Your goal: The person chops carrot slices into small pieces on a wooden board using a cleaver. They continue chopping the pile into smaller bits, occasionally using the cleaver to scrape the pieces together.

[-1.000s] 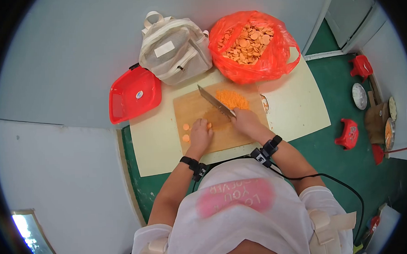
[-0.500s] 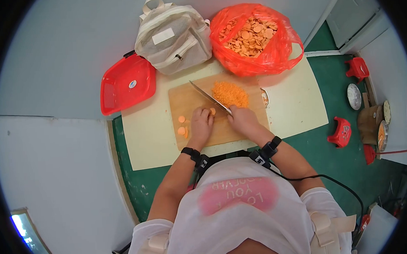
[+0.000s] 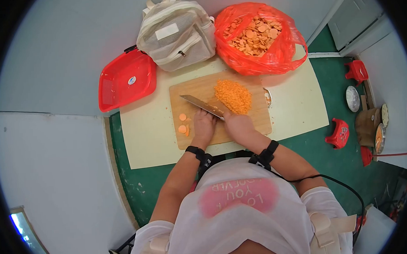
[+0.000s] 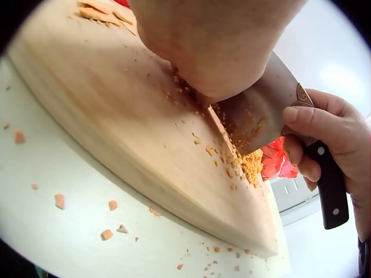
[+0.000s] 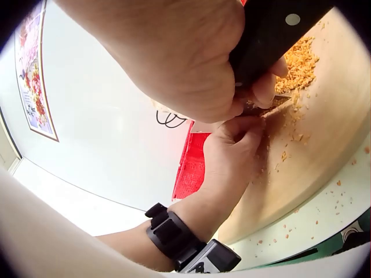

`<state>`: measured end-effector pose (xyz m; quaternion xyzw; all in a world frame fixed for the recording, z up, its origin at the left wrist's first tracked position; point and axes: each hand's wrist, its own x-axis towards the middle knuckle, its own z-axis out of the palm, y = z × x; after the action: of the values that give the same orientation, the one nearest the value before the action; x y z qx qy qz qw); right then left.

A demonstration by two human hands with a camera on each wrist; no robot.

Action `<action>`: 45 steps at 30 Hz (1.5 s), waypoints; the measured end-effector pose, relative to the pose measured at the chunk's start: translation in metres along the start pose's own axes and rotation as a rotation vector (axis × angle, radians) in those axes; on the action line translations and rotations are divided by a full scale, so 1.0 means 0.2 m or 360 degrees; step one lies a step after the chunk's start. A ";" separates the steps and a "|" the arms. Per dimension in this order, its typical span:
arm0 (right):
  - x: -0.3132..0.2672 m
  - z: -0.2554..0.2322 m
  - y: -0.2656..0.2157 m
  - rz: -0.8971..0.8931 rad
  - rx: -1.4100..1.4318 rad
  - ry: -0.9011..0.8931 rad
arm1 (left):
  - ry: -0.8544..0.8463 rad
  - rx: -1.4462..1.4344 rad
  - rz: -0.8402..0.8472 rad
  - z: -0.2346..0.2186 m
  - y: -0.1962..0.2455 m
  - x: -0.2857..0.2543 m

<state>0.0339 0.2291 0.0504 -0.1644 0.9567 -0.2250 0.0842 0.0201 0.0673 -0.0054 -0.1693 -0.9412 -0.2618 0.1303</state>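
We're mid-chop; our right hand point(image 3: 237, 124) grips the knife point(image 3: 202, 106) by its handle, blade on the cutting board point(image 3: 190, 92); left hand point(image 3: 203, 125) curled, pinning carrot beside the blade; chopped pile point(image 3: 232, 95) behind; next cut probably needs fingertips tucked clear.

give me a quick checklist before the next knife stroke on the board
1. Right hand has a firm grip on the knife handle: ok, fingers curl round the black handle in the left wrist view.
2. Left hand fingertips tucked back from the edge: cannot tell, the hand sits right against the blade.
3. Cutting board flat on the table: ok.
4. Chopped carrot pile out of the blade's path: ok, it lies on the far side of the blade.
5. Whole carrot slices within reach: ok, beside the left hand on the board.
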 end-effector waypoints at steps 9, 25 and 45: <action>0.00 -0.02 0.00 -0.0002 0.0016 -0.0002 | 0.0060 -0.0047 0.0040 0.02 -0.01 0.00; 0.02 -0.01 0.02 -0.0045 -0.0001 -0.0047 | 0.0119 0.0004 0.0023 0.05 -0.02 -0.02; -0.03 -0.11 0.10 0.0230 0.0434 -0.0068 | 0.0024 0.0042 -0.0278 -0.17 -0.29 0.28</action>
<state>0.0297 0.2569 0.0604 -0.0870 0.9246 -0.3426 0.1422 -0.0470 0.0160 0.0155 -0.0829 -0.9548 -0.2609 0.1162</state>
